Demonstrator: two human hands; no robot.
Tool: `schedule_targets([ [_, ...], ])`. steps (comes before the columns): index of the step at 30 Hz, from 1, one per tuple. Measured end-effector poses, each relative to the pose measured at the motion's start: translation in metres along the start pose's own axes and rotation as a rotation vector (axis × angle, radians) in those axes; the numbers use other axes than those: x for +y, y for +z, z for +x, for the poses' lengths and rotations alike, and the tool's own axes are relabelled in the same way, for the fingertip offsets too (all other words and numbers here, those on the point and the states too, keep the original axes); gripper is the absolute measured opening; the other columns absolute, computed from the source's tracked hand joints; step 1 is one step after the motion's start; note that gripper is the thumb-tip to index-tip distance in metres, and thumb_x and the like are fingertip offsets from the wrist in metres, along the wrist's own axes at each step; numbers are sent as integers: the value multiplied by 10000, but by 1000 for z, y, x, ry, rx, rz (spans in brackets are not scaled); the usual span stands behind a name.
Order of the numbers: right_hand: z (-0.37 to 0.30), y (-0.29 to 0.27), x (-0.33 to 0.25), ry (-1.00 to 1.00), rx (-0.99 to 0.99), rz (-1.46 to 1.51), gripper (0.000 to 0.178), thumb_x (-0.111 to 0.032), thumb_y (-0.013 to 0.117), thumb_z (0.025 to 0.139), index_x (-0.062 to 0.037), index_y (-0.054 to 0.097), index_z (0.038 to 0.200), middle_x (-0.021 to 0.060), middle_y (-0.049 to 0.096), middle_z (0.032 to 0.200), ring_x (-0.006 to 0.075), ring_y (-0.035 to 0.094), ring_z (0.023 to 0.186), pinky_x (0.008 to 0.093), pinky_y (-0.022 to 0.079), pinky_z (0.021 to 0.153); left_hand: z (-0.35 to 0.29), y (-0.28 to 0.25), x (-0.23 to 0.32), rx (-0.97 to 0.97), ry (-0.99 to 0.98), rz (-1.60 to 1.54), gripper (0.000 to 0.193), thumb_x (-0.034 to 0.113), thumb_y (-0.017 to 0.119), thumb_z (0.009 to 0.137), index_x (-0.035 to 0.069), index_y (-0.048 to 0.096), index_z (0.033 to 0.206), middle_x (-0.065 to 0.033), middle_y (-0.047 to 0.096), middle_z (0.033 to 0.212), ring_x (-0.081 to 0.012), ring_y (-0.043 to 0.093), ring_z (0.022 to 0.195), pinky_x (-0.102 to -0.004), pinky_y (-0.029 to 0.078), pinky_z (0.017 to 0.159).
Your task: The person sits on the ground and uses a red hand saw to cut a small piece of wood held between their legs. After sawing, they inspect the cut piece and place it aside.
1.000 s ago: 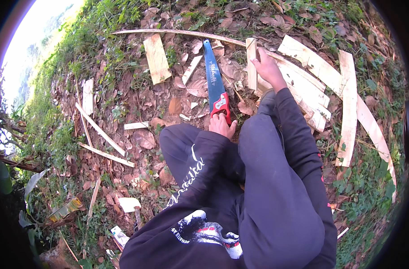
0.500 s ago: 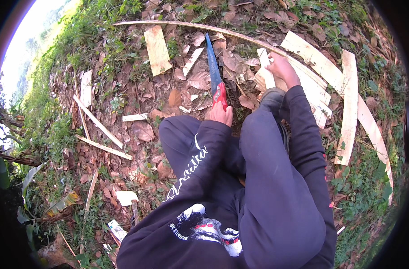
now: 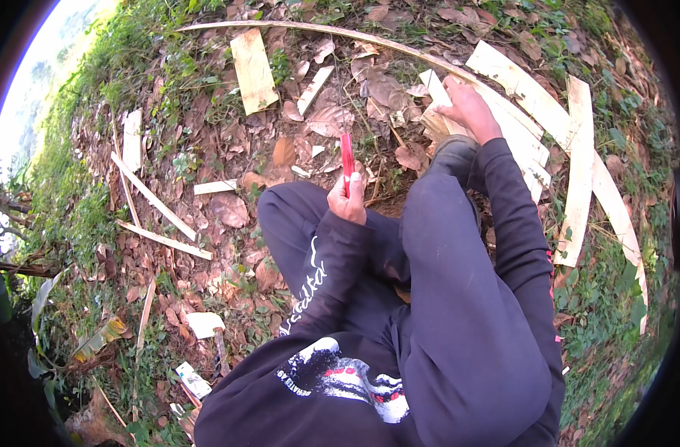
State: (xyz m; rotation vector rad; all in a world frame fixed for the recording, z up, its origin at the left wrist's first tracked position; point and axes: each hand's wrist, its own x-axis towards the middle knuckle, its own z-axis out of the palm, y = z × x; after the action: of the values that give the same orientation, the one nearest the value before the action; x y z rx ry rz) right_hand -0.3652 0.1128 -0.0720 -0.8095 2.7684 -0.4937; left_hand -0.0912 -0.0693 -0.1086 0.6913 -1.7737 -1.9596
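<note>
My left hand point(image 3: 347, 200) is closed round the red handle point(image 3: 347, 156) of a hand saw. The saw is turned edge-on, so its blade point(image 3: 341, 89) shows only as a thin dark line pointing away from me. My right hand point(image 3: 470, 110) grips a short pale wood strip point(image 3: 434, 86), its thumb on the near side and its fingers over the far edge. Under that strip lie other pale boards point(image 3: 520, 141), beside the toe of my dark boot point(image 3: 453, 158).
A long thin batten point(image 3: 310, 28) curves across the far side. Long boards point(image 3: 576, 171) lie at the right. A short board point(image 3: 254, 71) and several narrow sticks point(image 3: 154, 195) are scattered at the left among dry leaves. A pale blade-like tool point(image 3: 204, 325) rests near my left side.
The saw has turned from showing its blue blade flat to edge-on, its handle raised slightly toward the left. My right hand has pressed the wood strip lower, its fingers reaching further over it.
</note>
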Motion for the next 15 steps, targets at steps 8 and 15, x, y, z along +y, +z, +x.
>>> schedule_targets([
  [8,-6,-9,1,-26,-119,-11,535,-356,782,738,-32,469,1026,250,639,896,435,612,894,487,464,747,-11,14,39,-254,-42,-57,315,228,478,1004,63,471,736,41,410,613,-44,328,516,-218,258,476],
  [15,-8,-6,-3,-33,-79,-2,538,-337,771,745,-10,468,1047,273,634,932,448,602,921,500,457,768,2,47,43,-407,-39,-49,273,238,490,1004,47,512,811,46,429,649,-33,345,550,-212,285,500],
])
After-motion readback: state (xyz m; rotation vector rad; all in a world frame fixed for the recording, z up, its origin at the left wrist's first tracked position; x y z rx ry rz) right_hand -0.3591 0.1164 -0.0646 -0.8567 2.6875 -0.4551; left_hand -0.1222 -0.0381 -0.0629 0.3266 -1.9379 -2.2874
